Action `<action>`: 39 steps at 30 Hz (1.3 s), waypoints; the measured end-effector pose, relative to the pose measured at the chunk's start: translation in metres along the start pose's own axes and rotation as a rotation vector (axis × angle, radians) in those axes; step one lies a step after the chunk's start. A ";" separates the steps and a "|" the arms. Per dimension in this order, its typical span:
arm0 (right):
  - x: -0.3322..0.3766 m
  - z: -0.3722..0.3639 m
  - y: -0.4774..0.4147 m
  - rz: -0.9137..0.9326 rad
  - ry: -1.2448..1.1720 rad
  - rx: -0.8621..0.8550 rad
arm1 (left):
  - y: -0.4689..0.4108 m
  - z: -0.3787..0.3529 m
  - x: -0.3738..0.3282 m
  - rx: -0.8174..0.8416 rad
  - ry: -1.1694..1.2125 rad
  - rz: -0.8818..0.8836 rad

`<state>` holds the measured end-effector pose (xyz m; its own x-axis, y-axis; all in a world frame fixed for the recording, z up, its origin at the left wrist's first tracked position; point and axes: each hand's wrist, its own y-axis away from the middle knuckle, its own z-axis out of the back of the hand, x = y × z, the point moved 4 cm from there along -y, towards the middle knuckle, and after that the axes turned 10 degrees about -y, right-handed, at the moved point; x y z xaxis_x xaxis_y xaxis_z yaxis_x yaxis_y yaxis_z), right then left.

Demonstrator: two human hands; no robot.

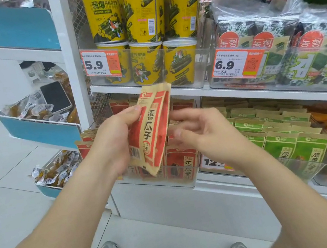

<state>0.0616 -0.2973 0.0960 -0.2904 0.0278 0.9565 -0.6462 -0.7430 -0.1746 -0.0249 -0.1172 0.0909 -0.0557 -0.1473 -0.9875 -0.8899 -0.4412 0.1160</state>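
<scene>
My left hand holds a red and tan paper snack packet, tipped a bit. My right hand is just beside it, fingers loose and blurry. More red packets stand under my hands. Above them sit yellow round cans. Past my right hand are green paper packets.

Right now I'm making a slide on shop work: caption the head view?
Left hand holds a red snack packet before the shelf of yellow tubs, right hand open beside it.
</scene>
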 end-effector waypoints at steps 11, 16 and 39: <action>0.000 0.020 -0.025 0.223 -0.017 -0.049 | -0.015 -0.001 -0.003 0.129 -0.417 0.066; 0.004 0.046 -0.028 0.384 0.120 -0.470 | -0.040 0.041 -0.014 -0.177 -0.172 0.001; -0.054 -0.031 -0.149 -0.096 1.225 -0.022 | -0.099 0.037 0.023 -0.021 -1.581 -0.373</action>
<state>0.1516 -0.1675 0.0627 -0.7045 0.7000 0.1167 -0.7096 -0.6924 -0.1306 0.0454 -0.0440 0.0527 -0.2461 0.9663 -0.0756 -0.9547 -0.2551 -0.1535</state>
